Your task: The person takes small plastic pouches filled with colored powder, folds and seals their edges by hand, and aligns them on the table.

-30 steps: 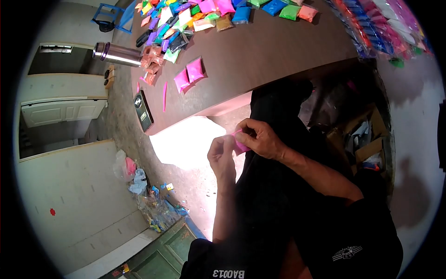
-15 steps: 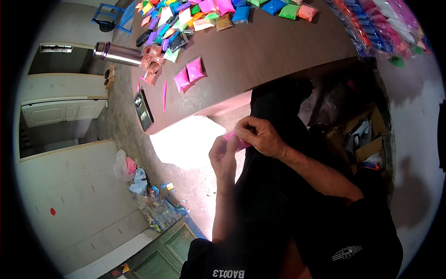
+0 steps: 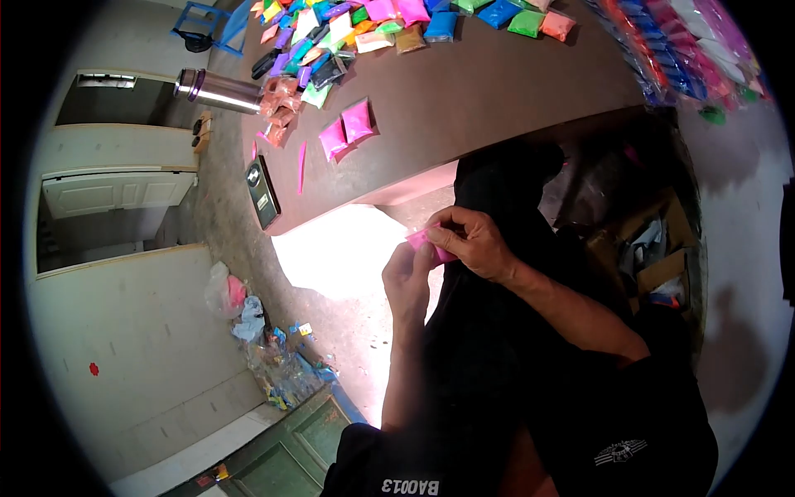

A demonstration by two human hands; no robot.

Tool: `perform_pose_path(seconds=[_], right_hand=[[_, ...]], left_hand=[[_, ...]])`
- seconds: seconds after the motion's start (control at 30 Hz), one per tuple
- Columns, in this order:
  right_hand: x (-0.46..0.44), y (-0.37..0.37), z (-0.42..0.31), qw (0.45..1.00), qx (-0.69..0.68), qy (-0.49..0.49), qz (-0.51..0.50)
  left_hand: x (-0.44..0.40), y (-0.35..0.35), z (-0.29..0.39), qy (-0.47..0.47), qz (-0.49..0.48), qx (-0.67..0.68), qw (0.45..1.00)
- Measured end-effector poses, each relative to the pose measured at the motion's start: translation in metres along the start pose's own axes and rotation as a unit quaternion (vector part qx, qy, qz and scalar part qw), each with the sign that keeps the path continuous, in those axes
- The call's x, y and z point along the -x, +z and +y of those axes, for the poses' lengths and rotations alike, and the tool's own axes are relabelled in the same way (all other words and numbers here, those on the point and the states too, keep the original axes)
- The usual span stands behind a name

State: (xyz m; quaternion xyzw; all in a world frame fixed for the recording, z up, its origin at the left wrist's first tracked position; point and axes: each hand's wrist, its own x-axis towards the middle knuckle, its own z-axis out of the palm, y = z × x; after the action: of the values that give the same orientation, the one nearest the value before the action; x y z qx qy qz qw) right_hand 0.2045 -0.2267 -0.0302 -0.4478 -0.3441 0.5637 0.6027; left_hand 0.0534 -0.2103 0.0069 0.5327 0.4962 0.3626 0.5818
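Observation:
A small pink packet is pinched between my two hands over my lap, below the table's near edge. My left hand grips its near left side, thumb against the film. On its upper edge, the thumb and fingertips of my right hand are closed. Fingers cover part of the packet, so its full shape is hidden. Two filled pink packets lie side by side on the brown table, and a thin pink strip lies nearer the edge.
A phone lies at the table's left corner, with a metal flask beyond it. Several colourful packets are heaped at the back. Long packet strips hang at the right. An open cardboard box stands beside my legs.
My hands still hold the pink packet, and more of it shows between them. The whole view has shifted slightly, with the table and hands a little further right.

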Motion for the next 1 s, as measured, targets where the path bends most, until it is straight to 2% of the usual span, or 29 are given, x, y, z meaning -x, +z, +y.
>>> perform_pose_path(seconds=[0.17, 0.23, 0.33, 0.53, 0.67, 0.77, 0.83, 1.0], right_hand=[[-0.002, -0.001, -0.008, 1.0, 0.018, 0.006, -0.015], [-0.002, -0.002, -0.007, 0.999, 0.033, 0.007, -0.006], [-0.001, -0.001, -0.003, 1.0, 0.023, 0.0, 0.017], [-0.002, -0.002, -0.012, 1.0, -0.019, 0.004, -0.004], [-0.006, -0.007, -0.015, 0.999, 0.021, 0.022, -0.018], [-0.011, -0.008, -0.016, 0.999, 0.039, 0.013, 0.029], [-0.016, -0.013, -0.023, 0.997, 0.058, 0.003, 0.043], [-0.033, -0.033, -0.062, 0.993, 0.112, -0.031, 0.037]], left_hand=[[-0.001, -0.001, 0.003, 0.011, -0.005, 0.022, 1.0], [0.0, -0.003, 0.0, -0.038, -0.011, 0.026, 0.999], [0.002, -0.003, 0.002, -0.054, -0.021, -0.007, 0.998], [0.001, 0.007, 0.013, -0.017, -0.005, 0.004, 1.0], [-0.005, -0.001, 0.007, -0.04, -0.014, -0.029, 0.999], [-0.012, 0.004, 0.014, -0.059, -0.009, -0.048, 0.997], [-0.019, 0.014, 0.029, -0.028, 0.011, 0.006, 1.0], [-0.054, 0.031, 0.05, 0.0, -0.018, -0.004, 1.0]])
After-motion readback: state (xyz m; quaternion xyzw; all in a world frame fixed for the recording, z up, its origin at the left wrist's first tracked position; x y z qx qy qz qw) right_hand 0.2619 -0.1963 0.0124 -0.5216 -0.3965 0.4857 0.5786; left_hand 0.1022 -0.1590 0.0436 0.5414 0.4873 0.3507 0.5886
